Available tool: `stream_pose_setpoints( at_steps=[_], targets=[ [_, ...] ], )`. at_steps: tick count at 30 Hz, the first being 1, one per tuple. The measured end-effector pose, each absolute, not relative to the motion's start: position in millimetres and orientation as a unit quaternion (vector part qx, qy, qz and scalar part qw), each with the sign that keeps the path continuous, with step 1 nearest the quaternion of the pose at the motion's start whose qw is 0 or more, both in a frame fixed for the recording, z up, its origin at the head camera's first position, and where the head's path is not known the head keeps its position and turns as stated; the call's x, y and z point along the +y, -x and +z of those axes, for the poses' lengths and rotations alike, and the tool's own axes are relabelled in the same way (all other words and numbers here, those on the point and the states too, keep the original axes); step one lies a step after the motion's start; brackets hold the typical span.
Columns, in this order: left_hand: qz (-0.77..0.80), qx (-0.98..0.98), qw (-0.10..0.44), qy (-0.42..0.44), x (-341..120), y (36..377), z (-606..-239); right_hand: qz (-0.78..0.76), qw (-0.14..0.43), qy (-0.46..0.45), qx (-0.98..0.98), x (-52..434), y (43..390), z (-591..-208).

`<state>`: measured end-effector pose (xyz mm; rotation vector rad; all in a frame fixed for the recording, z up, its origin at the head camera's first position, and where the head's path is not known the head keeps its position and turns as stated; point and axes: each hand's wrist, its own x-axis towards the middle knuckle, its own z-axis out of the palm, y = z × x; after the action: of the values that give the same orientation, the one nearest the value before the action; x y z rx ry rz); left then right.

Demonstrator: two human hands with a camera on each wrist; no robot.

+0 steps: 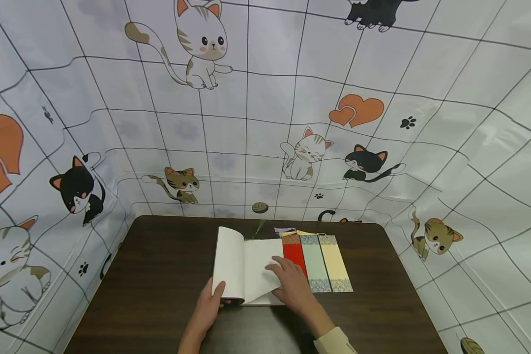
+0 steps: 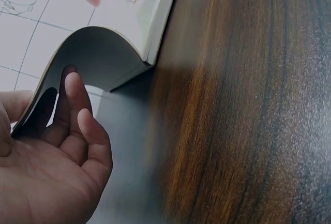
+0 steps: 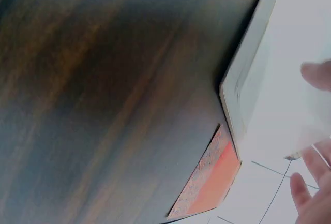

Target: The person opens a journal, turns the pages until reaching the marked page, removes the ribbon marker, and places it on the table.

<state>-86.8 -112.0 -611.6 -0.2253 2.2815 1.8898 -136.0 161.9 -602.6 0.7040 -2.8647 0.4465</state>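
An open notebook with blank white pages lies on the dark wooden table. Its left side is raised and bent, and my left hand grips that edge, thumb on the page and fingers beneath the dark cover. Over the right-hand page is my right hand, fingers spread loosely, the thumb by the page's lower right corner. That corner stands lifted off the pages below. In the right wrist view, parts of the right hand show at the edge; whether they touch the page is unclear.
Right of the notebook lie a red bookmark, a pale green bookmark and a yellow bookmark, with tassels at their tops. A green tassel sticks out behind the notebook. A cat-printed sheet surrounds the table.
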Motion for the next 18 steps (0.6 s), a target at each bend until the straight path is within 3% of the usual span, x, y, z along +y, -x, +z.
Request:
stream_pose_setpoints(
  at_steps=[4,7,12,18],
  targets=[
    [0.635,0.764,0.085,0.078,-111.5,86.6,-611.8,0.172,0.143,-0.182,-0.958,159.8,138.5,-602.0],
    [0.636,0.763,0.086,0.078,-111.9,86.4,-612.4,0.214,0.156,-0.132,-0.955,152.5,138.3,-602.4],
    [0.641,0.759,0.087,0.074,-113.8,86.1,-613.7,0.292,0.090,-0.098,-0.947,132.3,132.3,-601.6],
    [0.650,0.752,0.085,0.074,-114.3,85.2,-614.7,0.296,0.025,-0.166,-0.940,112.9,123.3,-602.2]
  ],
)
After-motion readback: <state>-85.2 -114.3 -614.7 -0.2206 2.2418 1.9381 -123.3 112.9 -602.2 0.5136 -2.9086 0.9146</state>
